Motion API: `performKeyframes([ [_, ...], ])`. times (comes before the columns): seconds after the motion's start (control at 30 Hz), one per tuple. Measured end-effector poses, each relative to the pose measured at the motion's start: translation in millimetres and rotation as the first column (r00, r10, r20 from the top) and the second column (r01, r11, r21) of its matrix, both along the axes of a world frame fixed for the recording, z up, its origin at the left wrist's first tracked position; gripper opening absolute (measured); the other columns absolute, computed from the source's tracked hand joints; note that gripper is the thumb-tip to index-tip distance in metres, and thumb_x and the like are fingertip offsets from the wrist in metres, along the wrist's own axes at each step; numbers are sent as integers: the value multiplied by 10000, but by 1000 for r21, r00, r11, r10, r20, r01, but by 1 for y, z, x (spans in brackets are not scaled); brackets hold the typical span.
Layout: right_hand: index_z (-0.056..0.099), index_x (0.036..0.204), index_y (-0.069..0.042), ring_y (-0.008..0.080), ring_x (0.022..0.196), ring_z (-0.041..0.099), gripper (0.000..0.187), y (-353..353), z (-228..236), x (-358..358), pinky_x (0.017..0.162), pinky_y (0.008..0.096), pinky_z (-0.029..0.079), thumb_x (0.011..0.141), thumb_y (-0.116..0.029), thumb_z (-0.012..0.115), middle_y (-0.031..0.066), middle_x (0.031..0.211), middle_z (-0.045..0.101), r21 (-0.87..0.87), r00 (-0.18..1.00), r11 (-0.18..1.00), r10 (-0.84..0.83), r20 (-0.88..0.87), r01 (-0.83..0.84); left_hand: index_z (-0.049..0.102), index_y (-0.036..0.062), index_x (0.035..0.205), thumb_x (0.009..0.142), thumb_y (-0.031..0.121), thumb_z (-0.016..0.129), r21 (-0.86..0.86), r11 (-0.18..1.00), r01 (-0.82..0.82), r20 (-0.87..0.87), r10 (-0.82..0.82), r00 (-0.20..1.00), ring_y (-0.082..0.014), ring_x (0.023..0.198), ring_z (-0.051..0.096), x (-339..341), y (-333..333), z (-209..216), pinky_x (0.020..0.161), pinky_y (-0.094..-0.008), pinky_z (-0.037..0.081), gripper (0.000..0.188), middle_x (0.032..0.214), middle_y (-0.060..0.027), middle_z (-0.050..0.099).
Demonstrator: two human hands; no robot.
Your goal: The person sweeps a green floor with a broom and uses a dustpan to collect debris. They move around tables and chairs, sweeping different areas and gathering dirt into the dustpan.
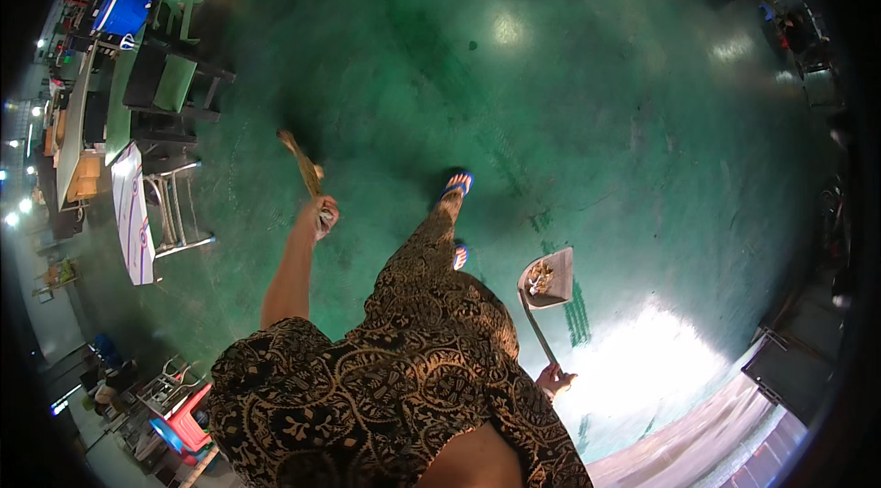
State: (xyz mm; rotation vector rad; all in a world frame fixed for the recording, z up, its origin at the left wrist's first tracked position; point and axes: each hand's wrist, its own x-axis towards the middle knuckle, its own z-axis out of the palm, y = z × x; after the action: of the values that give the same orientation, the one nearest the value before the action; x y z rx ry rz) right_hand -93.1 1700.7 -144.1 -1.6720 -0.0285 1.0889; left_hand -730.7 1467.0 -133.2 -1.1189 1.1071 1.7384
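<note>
My left hand [324, 216] is closed around a short yellow-brown straw broom [302, 162], which slants away to the far left above the floor. On the right, my right hand [555, 381] grips the long thin handle of a pale dustpan [557, 296]. Its pan lies beyond that hand, at or just above the floor; I cannot tell whether they touch. A small heap of brown and white litter [540, 278] sits in the pan. My two feet, in blue sandals [458, 183], stand between the broom and the dustpan.
Green floor [587, 112] stretches ahead, with dark tyre marks. Along the left stand a white-topped table [134, 213] with metal legs, a dark chair [174, 84] and a blue bin [123, 9]. Red and blue stools [190, 419] are at lower left. Bright light falls at lower right.
</note>
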Motion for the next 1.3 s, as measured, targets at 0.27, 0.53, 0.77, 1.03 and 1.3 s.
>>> performKeyframes([
  [0.27, 374, 976, -59, 269, 836, 507, 510, -33, 35, 7, 721, 366, 485, 770, -424, 666, 174, 944, 442, 61, 955, 967, -231, -184, 246, 527, 68, 656, 665, 50, 602, 41, 428, 903, -196, -883, 427, -197, 547, 603, 152, 144, -33, 429, -332, 470, 77, 611, -74, 560],
  [0.53, 384, 960, -55, 269, 847, 513, 497, -63, 68, 20, 720, 350, 486, 761, -397, 685, 161, 906, 477, 121, 964, 977, -147, -222, 177, 408, 47, 652, 734, -51, 558, 602, 575, 554, -43, -670, 741, -83, 354, 381, 181, 314, 49, 295, -209, 300, 197, 492, -13, 404],
  [0.77, 407, 1156, -1, 291, 903, 520, 563, 1, 4, 55, 771, 414, 462, 777, -333, 659, 184, 919, 538, -87, 927, 986, -161, -338, 139, 433, -18, 747, 763, -51, 565, 643, 546, 537, -111, -627, 771, -76, 348, 378, 147, 303, 122, 291, -199, 289, 137, 533, -34, 429],
  [1.03, 341, 1220, -58, 288, 931, 514, 583, 46, -22, 25, 810, 433, 446, 801, -358, 613, 161, 1023, 492, -144, 928, 981, 66, -366, -126, 411, 12, 1003, 748, -53, 576, 4, 923, 384, -316, -363, 877, -107, 428, 420, 156, 124, 112, 356, -258, 351, 310, 575, -25, 436],
  [1.3, 275, 1285, -114, 285, 960, 508, 608, 58, -56, 10, 848, 452, 430, 824, -383, 566, 138, 1126, 447, -141, 880, 925, 277, -386, -353, 517, -51, 948, 792, 50, 552, -209, 899, -385, -437, 266, 859, -179, 445, 485, 204, -44, 4, 367, -312, 396, 189, 612, -101, 514],
])
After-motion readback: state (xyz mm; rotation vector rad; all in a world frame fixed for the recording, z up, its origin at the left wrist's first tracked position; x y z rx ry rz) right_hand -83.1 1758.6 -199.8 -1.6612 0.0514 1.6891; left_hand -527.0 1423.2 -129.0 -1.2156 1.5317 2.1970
